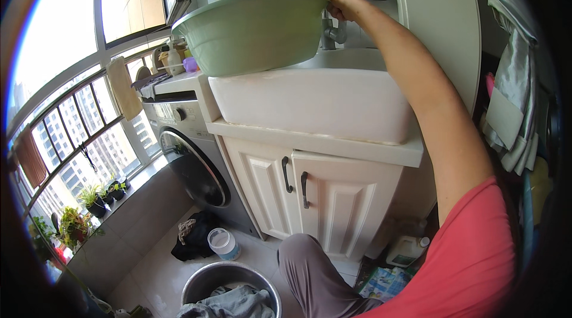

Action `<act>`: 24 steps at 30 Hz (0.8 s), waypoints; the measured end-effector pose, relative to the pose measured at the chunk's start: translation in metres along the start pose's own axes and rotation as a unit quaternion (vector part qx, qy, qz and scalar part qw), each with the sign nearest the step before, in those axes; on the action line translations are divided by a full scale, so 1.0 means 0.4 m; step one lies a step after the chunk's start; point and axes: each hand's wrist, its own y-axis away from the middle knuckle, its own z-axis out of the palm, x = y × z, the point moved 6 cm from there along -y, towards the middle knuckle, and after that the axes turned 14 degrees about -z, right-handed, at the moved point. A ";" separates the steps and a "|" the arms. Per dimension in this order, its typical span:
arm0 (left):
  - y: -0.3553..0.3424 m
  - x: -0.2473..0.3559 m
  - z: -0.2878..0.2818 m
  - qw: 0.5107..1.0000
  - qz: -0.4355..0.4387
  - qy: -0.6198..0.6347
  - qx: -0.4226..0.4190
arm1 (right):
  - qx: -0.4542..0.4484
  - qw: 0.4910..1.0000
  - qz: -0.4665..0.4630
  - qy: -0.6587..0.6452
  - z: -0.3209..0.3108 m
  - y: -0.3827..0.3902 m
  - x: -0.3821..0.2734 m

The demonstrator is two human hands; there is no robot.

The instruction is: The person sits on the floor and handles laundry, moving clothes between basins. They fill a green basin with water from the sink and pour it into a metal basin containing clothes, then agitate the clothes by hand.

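Observation:
A large pale green basin (256, 32) sits tilted over the left part of the white sink (310, 103), its inside hidden from here. My right arm reaches across the sink, and my right hand (342, 5) is closed on the basin's right rim, close to the grey faucet (331, 31). My left hand does not show anywhere. On the floor below, a metal tub (189, 285) holds grey-blue cloth (235, 303).
Left of the cabinet (345, 193) stands a front-loading washing machine (196, 166). A clear tub (224, 243) and dark cloth (195, 236) lie on the floor, with a plastic jug (407, 251) at the right. Potted plants (92, 199) line the window ledge.

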 end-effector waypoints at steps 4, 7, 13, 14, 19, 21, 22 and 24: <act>0.029 0.016 -0.019 1.000 -0.019 0.018 -0.007 | 0.001 1.000 0.007 -0.004 0.030 0.014 -0.029; 0.021 0.015 -0.018 1.000 -0.019 0.007 -0.009 | 0.012 1.000 0.010 -0.010 0.021 0.024 -0.031; 0.020 0.013 -0.016 0.999 0.012 0.030 -0.023 | 0.047 0.998 0.030 -0.020 0.041 0.071 -0.067; 0.021 0.016 -0.017 0.999 0.008 0.033 -0.027 | 0.045 0.998 0.026 -0.017 0.041 0.071 -0.070; 0.029 0.040 -0.041 0.999 0.008 0.051 0.006 | 0.053 0.997 0.038 0.036 0.024 0.054 -0.047; 0.031 0.043 -0.043 0.999 0.001 0.053 0.000 | 0.046 0.998 0.028 0.020 0.027 0.056 -0.049; 0.033 0.038 -0.039 0.999 0.002 0.053 0.003 | 0.040 0.999 0.023 0.011 0.037 0.060 -0.054; 0.026 0.010 -0.014 0.999 0.003 0.052 0.009 | 0.056 0.998 0.026 0.000 0.045 0.079 -0.067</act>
